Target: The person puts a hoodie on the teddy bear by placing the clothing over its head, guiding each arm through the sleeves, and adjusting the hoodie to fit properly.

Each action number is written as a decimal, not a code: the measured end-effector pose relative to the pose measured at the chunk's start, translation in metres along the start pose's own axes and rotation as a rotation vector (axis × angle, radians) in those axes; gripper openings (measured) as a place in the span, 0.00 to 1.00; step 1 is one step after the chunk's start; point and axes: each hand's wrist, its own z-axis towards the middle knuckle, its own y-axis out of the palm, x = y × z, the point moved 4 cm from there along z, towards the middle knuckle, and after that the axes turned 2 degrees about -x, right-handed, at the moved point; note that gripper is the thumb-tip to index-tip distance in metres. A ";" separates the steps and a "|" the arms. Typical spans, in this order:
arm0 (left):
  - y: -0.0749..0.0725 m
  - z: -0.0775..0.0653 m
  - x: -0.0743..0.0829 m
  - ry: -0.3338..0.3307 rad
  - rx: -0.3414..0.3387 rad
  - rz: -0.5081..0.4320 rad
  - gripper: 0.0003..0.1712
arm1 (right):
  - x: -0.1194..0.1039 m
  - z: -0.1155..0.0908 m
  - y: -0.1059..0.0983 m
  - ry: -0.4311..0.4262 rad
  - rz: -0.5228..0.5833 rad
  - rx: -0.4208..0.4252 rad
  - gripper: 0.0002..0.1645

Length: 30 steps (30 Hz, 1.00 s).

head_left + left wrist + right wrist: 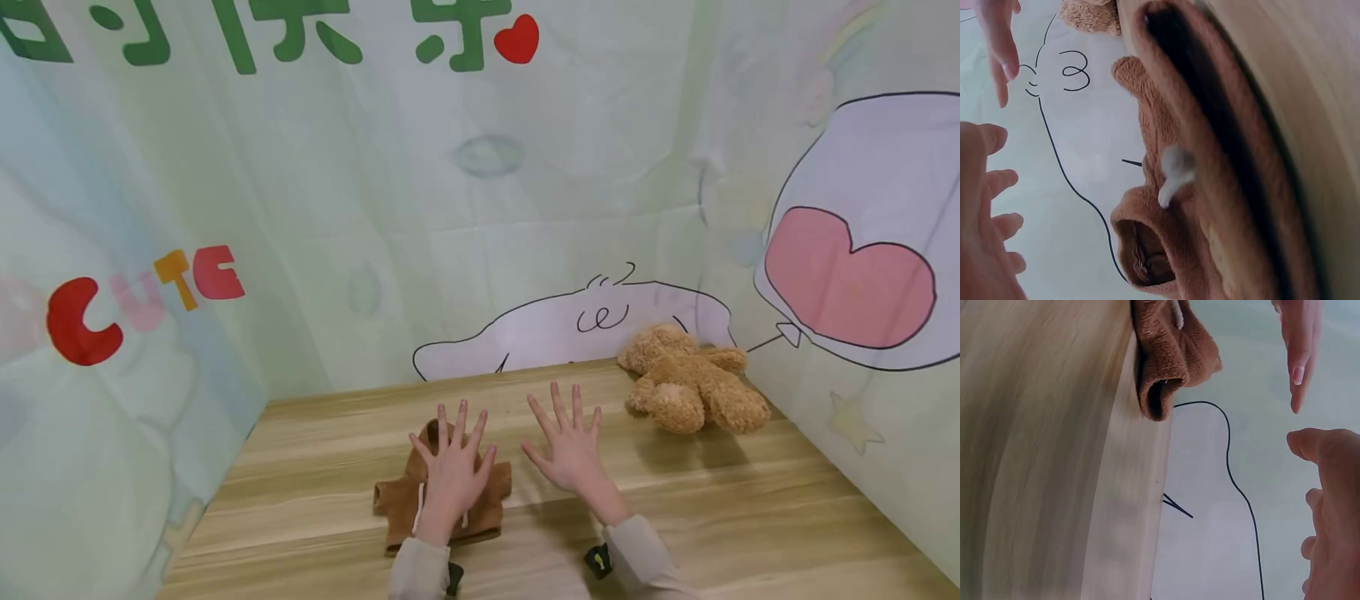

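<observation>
A small brown hoodie with white drawstrings lies spread on the wooden table, hood toward the back. Over it is my left hand, fingers spread wide; the left wrist view shows a gap between that hand and the cloth. To the right of the hoodie my right hand hovers above the table with its fingers fanned out, holding nothing. At the table's back right lies a tan teddy bear, its legs toward me. In the right wrist view a sleeve of the hoodie shows.
The wooden table meets a printed curtain at the back and both sides. A dark strapped device sits at my right wrist, and another dark piece at the left.
</observation>
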 end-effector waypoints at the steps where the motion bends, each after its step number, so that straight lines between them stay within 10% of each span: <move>1: 0.000 0.000 -0.001 0.007 -0.008 0.002 0.30 | 0.001 -0.001 0.001 -0.011 -0.003 0.001 0.41; 12: -0.016 0.008 -0.018 0.077 -0.058 -0.055 0.24 | 0.000 0.001 0.004 -0.079 0.042 -0.029 0.36; 18: -0.033 0.012 -0.026 0.093 0.032 -0.021 0.18 | -0.006 0.008 0.002 -0.060 0.085 -0.025 0.34; 26: -0.046 0.005 -0.060 -0.019 0.227 -0.076 0.10 | -0.019 0.016 0.007 -0.054 0.393 0.118 0.25; 30: -0.041 -0.003 -0.091 -0.184 0.249 -0.282 0.10 | -0.021 0.018 0.023 0.047 0.686 0.079 0.18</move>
